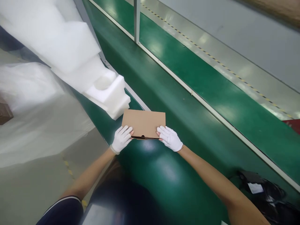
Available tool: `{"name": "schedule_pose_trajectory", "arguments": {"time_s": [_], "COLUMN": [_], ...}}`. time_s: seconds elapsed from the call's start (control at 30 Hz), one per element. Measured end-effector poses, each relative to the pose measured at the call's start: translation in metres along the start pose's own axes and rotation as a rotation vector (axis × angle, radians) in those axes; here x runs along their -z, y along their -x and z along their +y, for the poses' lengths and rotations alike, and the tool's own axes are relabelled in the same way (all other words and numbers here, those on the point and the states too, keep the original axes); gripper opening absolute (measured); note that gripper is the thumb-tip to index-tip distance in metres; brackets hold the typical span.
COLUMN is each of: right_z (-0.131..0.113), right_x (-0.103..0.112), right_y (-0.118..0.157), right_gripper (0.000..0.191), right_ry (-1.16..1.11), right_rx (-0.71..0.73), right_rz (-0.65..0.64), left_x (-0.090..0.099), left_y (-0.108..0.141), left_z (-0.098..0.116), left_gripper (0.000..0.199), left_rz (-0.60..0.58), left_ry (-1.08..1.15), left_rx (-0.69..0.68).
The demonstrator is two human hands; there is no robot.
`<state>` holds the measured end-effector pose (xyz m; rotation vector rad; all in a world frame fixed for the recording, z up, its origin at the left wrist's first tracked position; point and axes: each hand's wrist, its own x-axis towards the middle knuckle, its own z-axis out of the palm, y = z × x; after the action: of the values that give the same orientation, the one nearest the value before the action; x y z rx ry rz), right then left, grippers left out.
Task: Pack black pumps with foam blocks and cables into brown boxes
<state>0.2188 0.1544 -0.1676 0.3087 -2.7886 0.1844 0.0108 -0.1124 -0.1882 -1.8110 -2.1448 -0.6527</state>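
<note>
The green work surface (161, 175) gave flat support, so a level, even, two-handed grip seemed best. White foam (70, 50) crowded the far left — probably the main obstacle; a black bundle (269, 191) lay well apart at right. The cardboard box (144, 123) was on or just above the surface, its near corners clamped by the gloved left hand (122, 137) and right hand (170, 138), a small notch (142, 136) between them.
</note>
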Motion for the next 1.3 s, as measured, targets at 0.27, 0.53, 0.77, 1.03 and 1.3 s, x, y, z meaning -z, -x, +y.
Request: {"name": "schedule_pose_trajectory", "arguments": {"time_s": [0.27, 0.53, 0.77, 1.03, 1.3], "right_z": [-0.01, -0.004, -0.01, -0.019, -0.087], "right_x": [-0.015, 0.018, 0.008, 0.006, 0.002], "right_y": [0.006, -0.025, -0.075, -0.08, -0.094], "right_gripper": [0.032, 0.042, 0.048, 0.044, 0.018], "right_ry": [0.006, -0.158, -0.082, -0.044, -0.105], "right_rx": [-0.014, -0.156, -0.391, -0.31, -0.491], "right_rz": [0.129, 0.135, 0.073, -0.14, -0.035], "left_x": [-0.006, -0.008, -0.014, -0.012, -0.013], "left_y": [0.004, -0.012, -0.008, -0.017, -0.017], "left_z": [-0.004, -0.025, -0.021, -0.027, -0.027], "left_gripper": [0.023, 0.025, 0.028, 0.024, 0.025], "left_rz": [0.064, 0.085, 0.075, 0.004, 0.031], "left_ry": [-0.024, 0.004, 0.003, 0.014, 0.033], "left_rx": [0.004, -0.074, -0.005, -0.049, -0.039]}}
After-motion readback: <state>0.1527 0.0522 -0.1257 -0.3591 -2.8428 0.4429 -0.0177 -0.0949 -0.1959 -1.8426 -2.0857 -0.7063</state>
